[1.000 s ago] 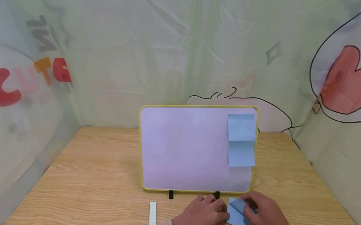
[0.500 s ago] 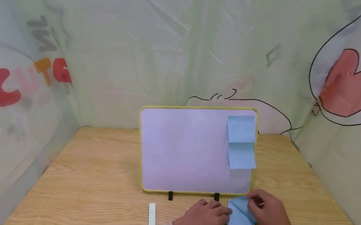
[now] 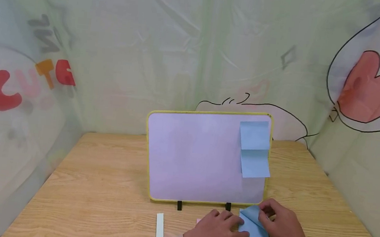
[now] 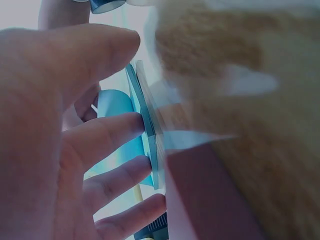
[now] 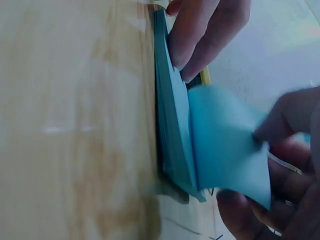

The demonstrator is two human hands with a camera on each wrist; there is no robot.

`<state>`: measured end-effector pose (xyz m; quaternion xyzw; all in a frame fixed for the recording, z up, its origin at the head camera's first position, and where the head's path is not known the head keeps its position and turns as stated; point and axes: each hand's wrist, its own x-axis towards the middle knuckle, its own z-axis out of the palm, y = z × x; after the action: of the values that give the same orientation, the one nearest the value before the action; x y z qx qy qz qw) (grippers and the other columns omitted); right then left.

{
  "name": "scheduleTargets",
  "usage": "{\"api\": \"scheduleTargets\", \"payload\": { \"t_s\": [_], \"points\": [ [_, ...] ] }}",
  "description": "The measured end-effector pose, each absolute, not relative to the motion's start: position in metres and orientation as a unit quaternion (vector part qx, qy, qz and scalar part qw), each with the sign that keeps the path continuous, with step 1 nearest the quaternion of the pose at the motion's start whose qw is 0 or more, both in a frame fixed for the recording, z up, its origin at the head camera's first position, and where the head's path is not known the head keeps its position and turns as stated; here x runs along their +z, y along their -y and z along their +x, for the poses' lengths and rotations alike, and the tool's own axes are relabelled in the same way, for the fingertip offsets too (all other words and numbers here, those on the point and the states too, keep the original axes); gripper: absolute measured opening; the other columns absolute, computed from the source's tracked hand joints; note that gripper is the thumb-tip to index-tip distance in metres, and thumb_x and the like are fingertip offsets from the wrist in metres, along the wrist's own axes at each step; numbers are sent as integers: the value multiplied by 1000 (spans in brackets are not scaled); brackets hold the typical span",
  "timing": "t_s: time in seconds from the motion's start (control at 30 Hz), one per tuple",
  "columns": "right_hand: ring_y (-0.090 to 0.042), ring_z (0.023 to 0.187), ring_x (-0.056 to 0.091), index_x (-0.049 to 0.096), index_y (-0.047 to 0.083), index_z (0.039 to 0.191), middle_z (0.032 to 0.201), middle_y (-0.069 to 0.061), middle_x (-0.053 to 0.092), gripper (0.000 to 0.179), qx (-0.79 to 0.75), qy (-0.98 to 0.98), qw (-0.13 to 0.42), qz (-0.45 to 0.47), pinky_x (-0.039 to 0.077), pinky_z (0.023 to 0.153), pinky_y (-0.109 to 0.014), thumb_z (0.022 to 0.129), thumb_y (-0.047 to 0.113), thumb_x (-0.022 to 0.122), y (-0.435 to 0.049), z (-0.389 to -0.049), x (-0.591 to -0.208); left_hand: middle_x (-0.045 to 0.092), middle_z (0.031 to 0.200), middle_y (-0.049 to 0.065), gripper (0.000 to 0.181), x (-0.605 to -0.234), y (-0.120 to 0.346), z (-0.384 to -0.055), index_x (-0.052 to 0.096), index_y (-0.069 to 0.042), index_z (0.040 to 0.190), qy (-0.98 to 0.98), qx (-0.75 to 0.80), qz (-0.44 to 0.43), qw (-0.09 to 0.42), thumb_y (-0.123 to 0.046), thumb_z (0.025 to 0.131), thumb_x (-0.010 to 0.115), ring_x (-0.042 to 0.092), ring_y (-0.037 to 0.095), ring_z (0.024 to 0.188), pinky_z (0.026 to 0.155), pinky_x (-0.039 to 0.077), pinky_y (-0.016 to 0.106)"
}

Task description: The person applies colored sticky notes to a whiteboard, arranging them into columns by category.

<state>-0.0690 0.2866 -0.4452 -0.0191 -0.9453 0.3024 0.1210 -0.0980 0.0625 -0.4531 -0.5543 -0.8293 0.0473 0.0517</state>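
A pad of blue sticky notes (image 3: 259, 236) lies on the table in front of a whiteboard (image 3: 199, 162). My left hand (image 3: 216, 235) rests its fingertips on the left part of the pad; in the left wrist view its fingers reach out fairly straight to the pad. Between thumb and fingers, my right hand (image 3: 284, 229) pinches the top sheet (image 5: 227, 142). That sheet curls up and away from the pad and stays attached along one side in the right wrist view. Two blue sticky notes (image 3: 255, 136) are stuck one below the other at the board's right side.
The whiteboard has a yellow frame and stands on black feet (image 3: 179, 205). A narrow pale strip-shaped pad (image 3: 160, 229) lies left of my left hand. Something pink (image 3: 198, 220) shows partly behind that hand. Printed plastic sheeting (image 3: 131, 50) encloses the wooden table (image 3: 99, 186).
My right hand has drawn the top sheet's corner slightly up and to the right, so more of it is folded back. My left thumb and fingers have spread a little on the pad.
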Motion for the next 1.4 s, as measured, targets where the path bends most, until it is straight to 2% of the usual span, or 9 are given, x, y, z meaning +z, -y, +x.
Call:
{"api": "scheduleTargets", "payload": {
  "t_s": [0.2, 0.47, 0.73, 1.0, 1.23, 1.4],
  "points": [
    [-11, 77, 57, 72, 4, 108, 86, 5, 65, 19, 301, 949, 90, -4, 50, 66, -26, 91, 11, 68, -287, -67, -443, 43, 145, -13, 57, -454, -64, -97, 47, -44, 144, 829, 53, -554, 48, -72, 96, 37, 42, 8, 126, 89, 43, 27],
    [-10, 74, 57, 74, 9, 95, 82, 4, 65, 8, 304, 943, 137, -24, 49, 64, -25, 90, 10, 67, -295, -70, -440, 43, 145, -14, 51, -450, -64, -96, 47, -43, 143, 836, 50, -545, 44, -66, 99, 39, 42, 10, 127, 91, 43, 31],
    [-14, 77, 59, 75, 5, 99, 84, 2, 68, 14, 309, 939, 145, -40, 50, 65, -26, 93, 15, 65, -302, -75, -439, 43, 145, -15, 51, -446, -64, -96, 48, -44, 144, 840, 60, -536, 55, -64, 98, 41, 41, 9, 127, 91, 42, 30],
    [-11, 76, 60, 75, 6, 99, 85, 1, 69, 15, 315, 932, 172, -58, 50, 65, -24, 93, 16, 66, -304, -74, -439, 44, 144, -14, 51, -446, -63, -95, 49, -42, 143, 838, 52, -541, 53, -63, 98, 43, 41, 9, 128, 93, 41, 29],
    [-15, 78, 61, 75, 6, 99, 86, 0, 70, 16, 328, 930, 154, -68, 48, 64, -25, 94, 18, 67, -306, -68, -439, 50, 129, -10, 48, -447, -65, -88, 59, -36, 133, 825, 31, -559, 71, -65, 96, 47, 45, 4, 118, 92, 43, 26],
    [-14, 77, 60, 75, 7, 98, 85, 1, 70, 15, 326, 930, 154, -72, 47, 63, -24, 93, 18, 67, -308, -67, -440, 48, 127, -11, 50, -448, -67, -87, 57, -37, 134, 828, 26, -560, 36, -67, 95, 47, 46, 1, 111, 90, 42, 24]
  ]
}}
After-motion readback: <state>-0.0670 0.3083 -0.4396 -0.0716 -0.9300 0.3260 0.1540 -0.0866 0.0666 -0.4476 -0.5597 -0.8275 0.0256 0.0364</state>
